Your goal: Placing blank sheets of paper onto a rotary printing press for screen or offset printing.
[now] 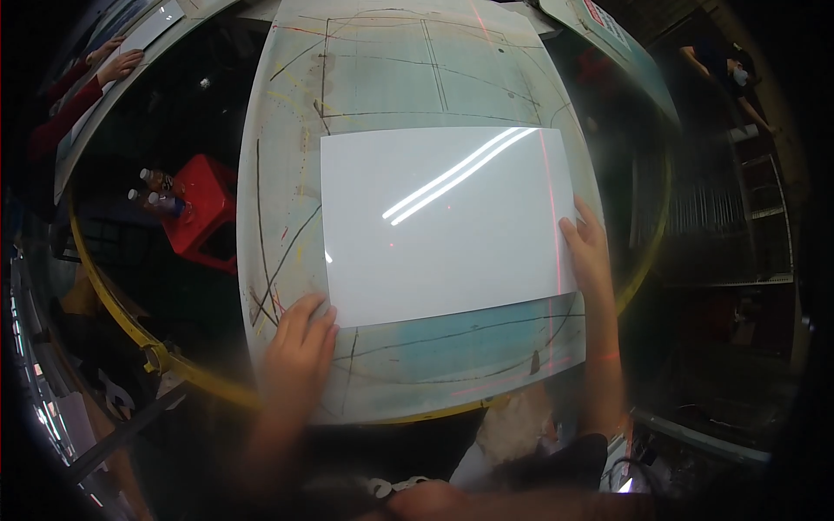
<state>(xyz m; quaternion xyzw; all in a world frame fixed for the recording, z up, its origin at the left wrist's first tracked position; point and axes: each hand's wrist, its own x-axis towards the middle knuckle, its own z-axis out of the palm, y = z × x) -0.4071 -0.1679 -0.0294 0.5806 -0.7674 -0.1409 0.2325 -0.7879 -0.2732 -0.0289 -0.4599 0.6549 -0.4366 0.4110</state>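
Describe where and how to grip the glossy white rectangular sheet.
The sheet is probably best pinched at its left and right edges, one hand from each side: it looks thin and flat on the pale green marked board. The right hand is at its right edge, the left hand by its lower-left corner.

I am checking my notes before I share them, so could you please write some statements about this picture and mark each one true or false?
1. The right hand is at the white sheet's right edge. True.
2. The left hand is at the sheet's upper left corner. False: the left hand is at its lower left corner.
3. A red light line crosses the sheet. True.
4. The stool is blue. False: the stool is red.
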